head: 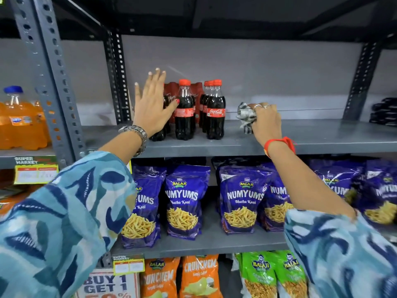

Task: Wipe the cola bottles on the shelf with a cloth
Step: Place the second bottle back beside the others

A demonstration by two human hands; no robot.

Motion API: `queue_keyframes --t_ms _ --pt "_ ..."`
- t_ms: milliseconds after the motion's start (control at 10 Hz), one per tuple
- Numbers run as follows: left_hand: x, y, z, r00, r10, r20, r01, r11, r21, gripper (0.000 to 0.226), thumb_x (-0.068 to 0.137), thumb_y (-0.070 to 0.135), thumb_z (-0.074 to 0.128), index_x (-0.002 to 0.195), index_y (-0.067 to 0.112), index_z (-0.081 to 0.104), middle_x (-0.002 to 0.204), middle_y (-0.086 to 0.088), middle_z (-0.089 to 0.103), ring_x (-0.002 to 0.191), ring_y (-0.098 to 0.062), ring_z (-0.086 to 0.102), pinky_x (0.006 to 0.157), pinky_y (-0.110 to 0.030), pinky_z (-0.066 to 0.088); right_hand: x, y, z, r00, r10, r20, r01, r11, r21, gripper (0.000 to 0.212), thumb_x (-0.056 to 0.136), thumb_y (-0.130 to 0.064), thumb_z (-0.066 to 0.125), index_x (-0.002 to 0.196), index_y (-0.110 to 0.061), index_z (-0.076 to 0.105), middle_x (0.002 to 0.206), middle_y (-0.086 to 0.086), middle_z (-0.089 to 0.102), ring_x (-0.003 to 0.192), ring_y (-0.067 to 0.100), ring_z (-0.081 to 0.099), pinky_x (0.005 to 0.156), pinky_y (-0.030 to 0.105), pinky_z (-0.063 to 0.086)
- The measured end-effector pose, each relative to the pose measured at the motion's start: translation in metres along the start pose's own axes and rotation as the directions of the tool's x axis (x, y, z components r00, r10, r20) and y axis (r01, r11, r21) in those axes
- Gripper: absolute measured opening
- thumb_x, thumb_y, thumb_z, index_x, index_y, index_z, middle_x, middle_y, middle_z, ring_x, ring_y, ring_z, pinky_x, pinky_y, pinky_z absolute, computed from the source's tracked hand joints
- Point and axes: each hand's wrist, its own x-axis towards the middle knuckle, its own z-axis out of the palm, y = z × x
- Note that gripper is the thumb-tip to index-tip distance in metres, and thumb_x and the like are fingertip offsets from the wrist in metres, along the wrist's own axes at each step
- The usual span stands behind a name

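Cola bottles in a small bunch on the gray shelf, toward its left end. Red caps, red labels, dark drink inside. Two bottles up front, side by side with a gap between; more behind, and one partly hidden on the far left.

Left hand up in front of that hidden bottle, fingers spread wide, holding nothing. Thumb tip right at the label of the front left bottle; cannot tell if touching. Silver watch on the wrist.

Right hand down on the shelf, to the right of the bottles and apart from them. Fingers curled tight around a cloth, scrunched up, white with dark marks. Cloth sticking out on the left side of the hand, resting on the shelf, near the front right bottle but not touching it. Rings on the fingers, red thread around the wrist.

Blue patterned sleeves on both arms.

Purple snack bags standing in a row on the shelf below. Orange and green bags lower still. Orange drink bottles on the next rack to the left.
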Motion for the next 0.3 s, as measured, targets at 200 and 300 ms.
queue_keyframes --t_ms 200,300 --pt "-0.015 0.001 0.003 0.998 0.058 0.013 -0.059 0.995 0.082 0.07 0.092 0.044 0.037 0.146 0.015 0.005 0.157 -0.005 0.003 0.145 -0.019 -0.002 0.116 -0.05 -0.007 0.004 0.0 0.027 0.959 -0.021 0.281 0.035 0.998 -0.044 0.036 0.08 0.012 0.042 0.108 0.001 0.06 0.109 0.028 0.061 0.104 0.044 0.054 0.085 0.049 0.049" --pt "-0.02 0.001 -0.001 0.994 0.103 0.032 -0.107 0.984 0.144 0.07 0.091 0.046 0.035 0.146 0.015 0.005 0.157 -0.006 0.004 0.145 -0.02 0.0 0.115 -0.052 -0.006 0.01 -0.003 0.024 0.919 0.018 0.394 -0.016 1.0 -0.009 0.043 0.08 0.003 0.044 0.121 -0.004 0.054 0.121 0.026 0.057 0.112 0.042 0.051 0.095 0.049 0.045"
